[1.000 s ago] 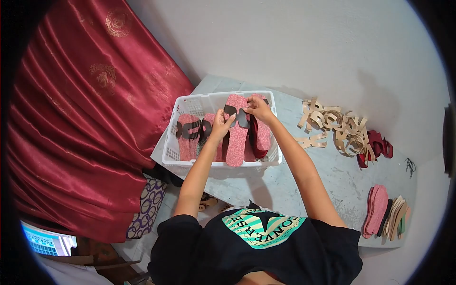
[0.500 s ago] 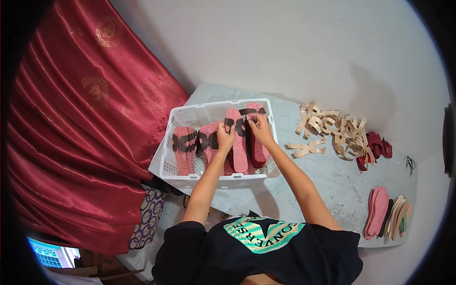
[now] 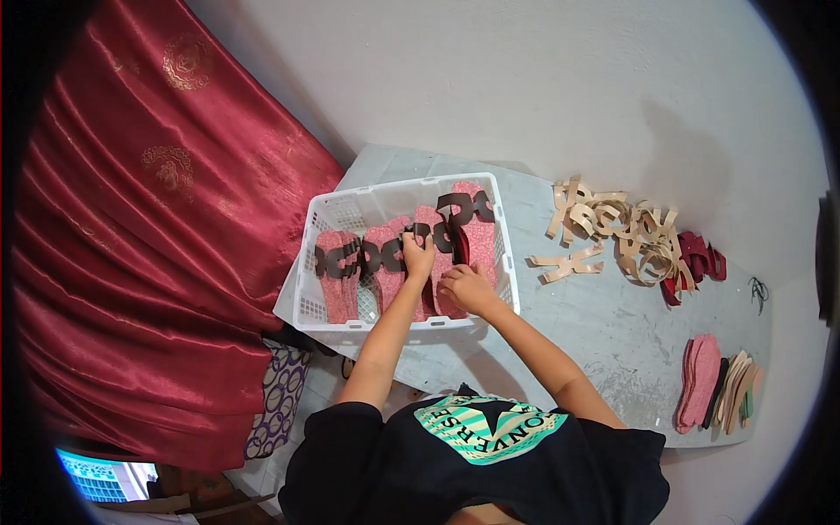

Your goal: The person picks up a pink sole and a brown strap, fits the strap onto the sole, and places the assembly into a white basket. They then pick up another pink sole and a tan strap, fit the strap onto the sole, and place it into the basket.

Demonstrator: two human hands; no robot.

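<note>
A white plastic basket (image 3: pixel 398 325) holds pink speckled sandals (image 3: pixel 334 293) standing in rows, with dark brown cut-out straps across them. My left hand (image 3: pixel 418 258) is closed at the strap and side edge of a pink sandal (image 3: pixel 423 215) in the middle of the basket. Over the near end of that sandal lies my right hand (image 3: pixel 470 289), fingers spread and bent against it, partly hiding the sole. Another pink sandal (image 3: pixel 481 241) with a brown strap (image 3: pixel 456 208) stands at the basket's right side, a dark red edge showing beside it.
The basket stands on a grey table (image 3: pixel 560 332). Right of it lie a heap of beige straps (image 3: pixel 643 236), dark red straps (image 3: pixel 696 258), and pink soles (image 3: pixel 698 385) beside black and beige ones. A red curtain (image 3: pixel 175 262) hangs at the left, close to the basket.
My right hand has left the strap at the basket's right and come down toward the sandal's near end. The sandal under my left hand sits slightly lower in the basket.
</note>
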